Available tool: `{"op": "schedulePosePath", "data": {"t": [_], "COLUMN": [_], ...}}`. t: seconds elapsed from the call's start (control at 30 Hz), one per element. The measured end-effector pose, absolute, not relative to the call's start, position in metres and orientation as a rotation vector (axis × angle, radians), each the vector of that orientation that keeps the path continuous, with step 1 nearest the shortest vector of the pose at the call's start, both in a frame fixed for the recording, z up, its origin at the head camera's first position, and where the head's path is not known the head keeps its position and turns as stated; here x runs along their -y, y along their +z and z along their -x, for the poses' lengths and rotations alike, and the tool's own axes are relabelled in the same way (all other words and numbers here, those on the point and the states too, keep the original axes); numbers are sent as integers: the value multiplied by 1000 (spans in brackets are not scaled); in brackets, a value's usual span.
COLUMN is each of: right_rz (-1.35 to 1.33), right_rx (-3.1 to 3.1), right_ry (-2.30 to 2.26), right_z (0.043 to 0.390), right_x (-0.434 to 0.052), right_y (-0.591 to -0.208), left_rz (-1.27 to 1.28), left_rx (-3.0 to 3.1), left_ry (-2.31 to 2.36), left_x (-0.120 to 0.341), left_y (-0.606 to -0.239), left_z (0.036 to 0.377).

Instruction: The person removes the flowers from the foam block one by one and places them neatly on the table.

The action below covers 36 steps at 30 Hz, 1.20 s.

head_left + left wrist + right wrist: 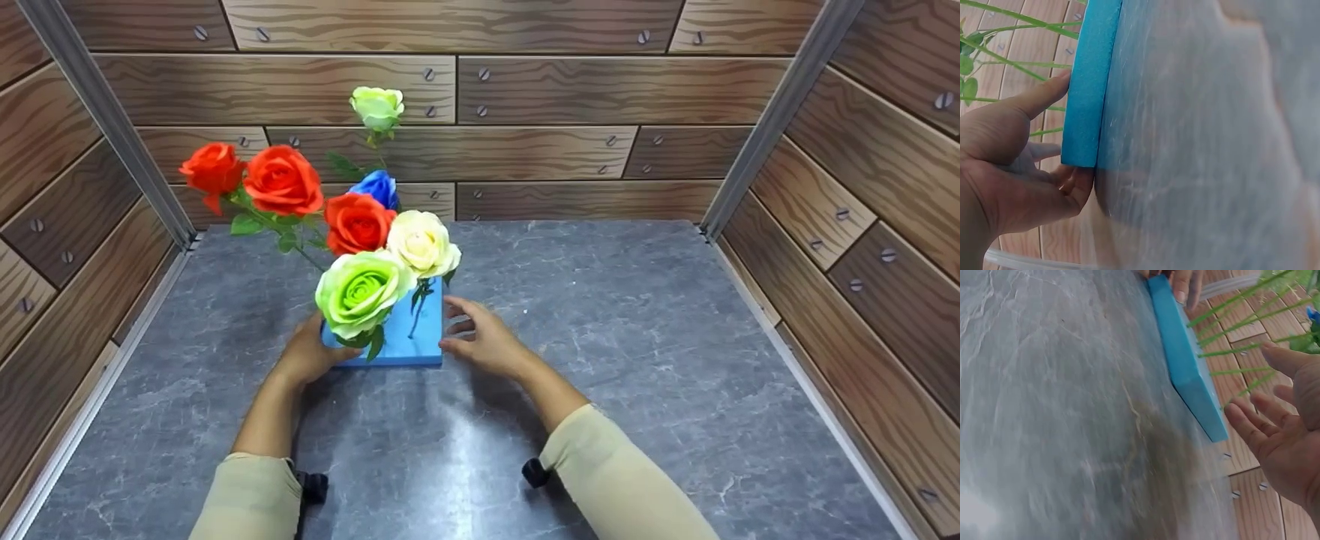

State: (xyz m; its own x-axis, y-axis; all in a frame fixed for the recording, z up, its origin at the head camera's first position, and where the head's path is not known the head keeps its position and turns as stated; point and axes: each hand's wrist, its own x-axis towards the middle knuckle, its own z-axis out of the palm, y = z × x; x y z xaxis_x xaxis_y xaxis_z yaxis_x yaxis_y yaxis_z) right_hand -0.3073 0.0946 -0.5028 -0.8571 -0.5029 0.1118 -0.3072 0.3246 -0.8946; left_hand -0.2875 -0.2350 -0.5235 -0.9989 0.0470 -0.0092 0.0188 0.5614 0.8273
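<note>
2-sided support is best given to the blue block (pixel 428 331), pinched by the left hand (pixel 308 352), right hand (pixel 487 341) spread beside.

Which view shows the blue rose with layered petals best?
Head: the blue rose is recognizable as a bloom, though a round red rose overlaps its lower part. Right wrist: only a blue sliver at the right edge. Left wrist: not visible.
</note>
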Motion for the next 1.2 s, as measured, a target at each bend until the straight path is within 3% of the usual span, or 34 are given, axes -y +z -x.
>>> {"op": "schedulePosePath", "data": {"t": [0.4,1.2], "right_rz": [654,714], "right_rx": [-2416,-2896], "right_ry": [-1705,-1298], "right_z": [318,322], "right_x": [-51,-30], "right_y": [-520,-527], "left_rz": [45,151], "left_rx": [-2650,-2600], "left_ry": [1509,1548], "left_x": [237,236], "left_y": [-524,-525], "left_z": [288,294]}}
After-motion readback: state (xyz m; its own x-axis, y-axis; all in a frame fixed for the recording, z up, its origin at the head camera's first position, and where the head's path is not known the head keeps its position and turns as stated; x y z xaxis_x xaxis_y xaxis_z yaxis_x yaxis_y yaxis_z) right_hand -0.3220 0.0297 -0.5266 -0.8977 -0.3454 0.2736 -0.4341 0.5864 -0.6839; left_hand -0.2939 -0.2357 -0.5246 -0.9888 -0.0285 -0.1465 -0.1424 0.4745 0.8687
